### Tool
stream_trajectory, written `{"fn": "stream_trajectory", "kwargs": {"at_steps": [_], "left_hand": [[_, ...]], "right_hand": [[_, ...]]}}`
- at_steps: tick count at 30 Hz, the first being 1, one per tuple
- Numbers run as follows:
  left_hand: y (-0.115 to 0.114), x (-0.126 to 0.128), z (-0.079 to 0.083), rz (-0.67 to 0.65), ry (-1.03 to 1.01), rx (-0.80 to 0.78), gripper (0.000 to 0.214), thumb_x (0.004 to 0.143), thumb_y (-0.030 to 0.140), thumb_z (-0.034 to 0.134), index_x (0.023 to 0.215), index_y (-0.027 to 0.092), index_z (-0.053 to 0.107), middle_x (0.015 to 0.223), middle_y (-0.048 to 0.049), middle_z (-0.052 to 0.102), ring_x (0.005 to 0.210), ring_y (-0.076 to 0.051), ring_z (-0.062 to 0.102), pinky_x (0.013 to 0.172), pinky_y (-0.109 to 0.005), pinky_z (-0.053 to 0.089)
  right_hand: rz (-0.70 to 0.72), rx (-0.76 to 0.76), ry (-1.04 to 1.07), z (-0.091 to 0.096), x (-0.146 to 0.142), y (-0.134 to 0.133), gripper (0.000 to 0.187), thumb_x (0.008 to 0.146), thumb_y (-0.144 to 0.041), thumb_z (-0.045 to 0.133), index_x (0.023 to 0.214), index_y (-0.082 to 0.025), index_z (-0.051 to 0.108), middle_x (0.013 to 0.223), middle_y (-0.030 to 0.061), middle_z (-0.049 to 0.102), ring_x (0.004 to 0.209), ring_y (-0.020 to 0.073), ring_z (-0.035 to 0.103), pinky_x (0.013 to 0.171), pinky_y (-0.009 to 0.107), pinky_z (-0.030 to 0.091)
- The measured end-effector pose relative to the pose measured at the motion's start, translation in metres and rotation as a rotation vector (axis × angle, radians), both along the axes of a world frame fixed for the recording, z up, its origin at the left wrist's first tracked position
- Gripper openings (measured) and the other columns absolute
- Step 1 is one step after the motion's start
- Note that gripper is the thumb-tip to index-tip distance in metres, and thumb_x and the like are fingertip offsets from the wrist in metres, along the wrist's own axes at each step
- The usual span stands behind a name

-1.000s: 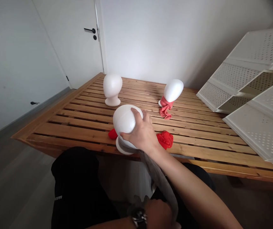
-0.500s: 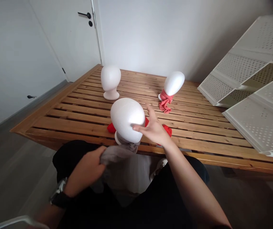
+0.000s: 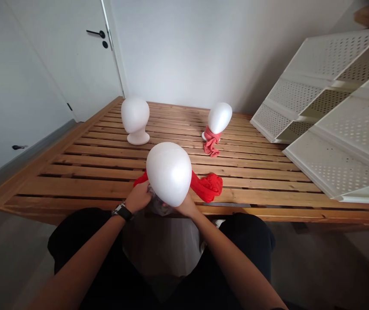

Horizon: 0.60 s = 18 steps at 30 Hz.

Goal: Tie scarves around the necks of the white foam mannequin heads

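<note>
Gray cloth [image 3: 159,206]: bunched between the two grips, under the bulge of the near foam head [image 3: 168,172]; it could slacken or sit crooked if one side is drawn harder than the other.
Left grip [image 3: 140,197]: fingers curled in at the cloth's left side, their ends tucked out of sight; I cannot tell whether they are closed on it.
Right grip [image 3: 186,206]: mostly hidden behind the head's right underside; cannot tell whether it is open or holding cloth.
Near head's balance: it stands between and above both grips, close to the front edge of the slatted counter [image 3: 77,185]; being top-heavy and probably light, it could topple forward if tugged sharply.
Red cloth [image 3: 208,188]: lies just past the right grip, with more red just beyond the left one, whether one piece I cannot tell; stray fingers could snag it along with the gray.
Blocked view: the head's bulk covers the space between the grips, so a twist or lopsided fold could go unnoticed.
Gray cloth's look: dull, soft, probably thin, crumpled into small folds; only a patch beside the left grip shows plainly, and its ends cannot be made out.
</note>
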<state>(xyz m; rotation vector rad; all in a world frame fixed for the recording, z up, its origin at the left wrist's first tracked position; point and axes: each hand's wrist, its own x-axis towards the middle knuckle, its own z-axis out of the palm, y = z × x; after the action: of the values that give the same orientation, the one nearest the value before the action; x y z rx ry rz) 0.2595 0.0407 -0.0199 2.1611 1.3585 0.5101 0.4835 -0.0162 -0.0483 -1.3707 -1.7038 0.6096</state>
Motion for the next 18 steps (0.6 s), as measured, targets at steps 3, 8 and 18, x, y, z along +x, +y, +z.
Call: {"fn": "stream_trajectory", "kwargs": {"at_steps": [3,8,18], "left_hand": [[-0.011,0.008,0.002,0.045,0.074,0.035,0.045,0.077,0.009,0.045,0.112,0.017,0.072,0.115,-0.0125,0.077,0.109,-0.029,0.071,0.096,-0.038,0.052],[-0.005,0.024,0.026,-0.007,-0.098,-0.024,0.072,0.071,0.009,0.047,0.139,0.022,0.065,0.133,-0.0054,0.074,0.117,-0.025,0.069,0.101,-0.034,0.052],[0.079,0.02,0.066,-0.388,0.108,-0.446,0.032,0.08,0.048,0.07,0.096,0.021,0.075,0.09,-0.0025,0.077,0.081,-0.022,0.07,0.071,-0.027,0.051]], "right_hand": [[-0.001,-0.047,0.09,-0.012,-0.007,0.006,0.065,0.071,-0.076,0.078,0.112,-0.026,0.078,0.128,0.0067,0.076,0.131,0.0333,0.066,0.116,0.04,0.051],[-0.256,-0.025,0.295,-0.012,0.015,0.017,0.103,0.05,-0.071,0.091,0.137,-0.023,0.064,0.133,0.0131,0.073,0.128,0.0369,0.067,0.115,0.051,0.053],[-0.698,0.204,0.327,0.035,0.228,0.093,0.087,0.06,-0.053,0.091,0.132,-0.011,0.068,0.14,0.0182,0.068,0.139,0.0339,0.058,0.13,0.048,0.032]]}}
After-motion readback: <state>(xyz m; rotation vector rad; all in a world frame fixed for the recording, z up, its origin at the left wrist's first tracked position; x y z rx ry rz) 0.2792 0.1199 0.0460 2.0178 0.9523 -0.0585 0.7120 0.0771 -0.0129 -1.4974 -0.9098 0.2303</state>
